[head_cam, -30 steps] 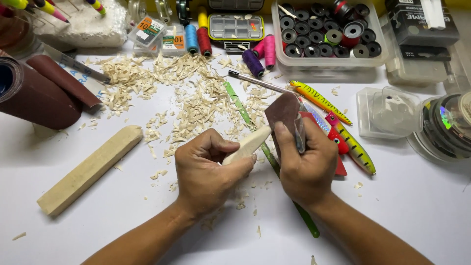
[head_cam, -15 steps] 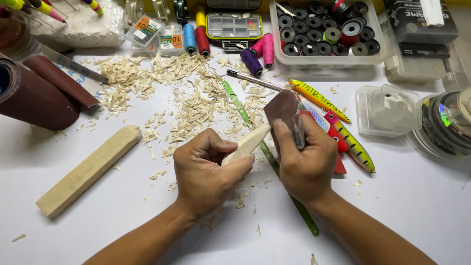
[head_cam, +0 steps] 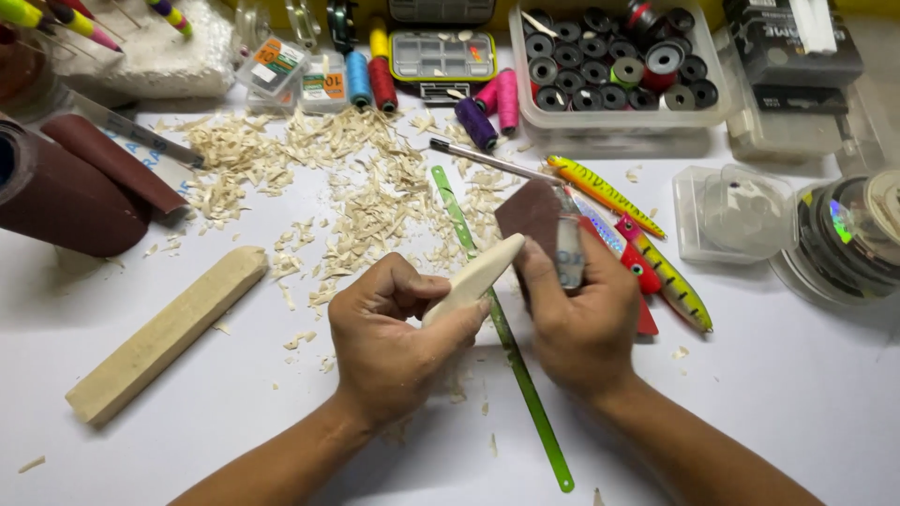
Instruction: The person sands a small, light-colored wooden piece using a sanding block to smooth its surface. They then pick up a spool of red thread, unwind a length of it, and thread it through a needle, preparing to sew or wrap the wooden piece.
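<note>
Here, both hands work a pale carved wood piece at the bench's centre.
Left hand grips it; right hand clasps brown sandpaper against it. Shavings at eleven o'clock, lures at two, green strip beneath.

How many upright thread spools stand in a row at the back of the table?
5: yellow spool, blue spool, red spool, purple spool, pink spools counted as one pair; more may be hidden behind boxes.

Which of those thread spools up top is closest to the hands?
The dark purple spool, lying at the edge of the wood shavings. The pink, red and blue spools sit farther back, beside the small tackle box.
</note>
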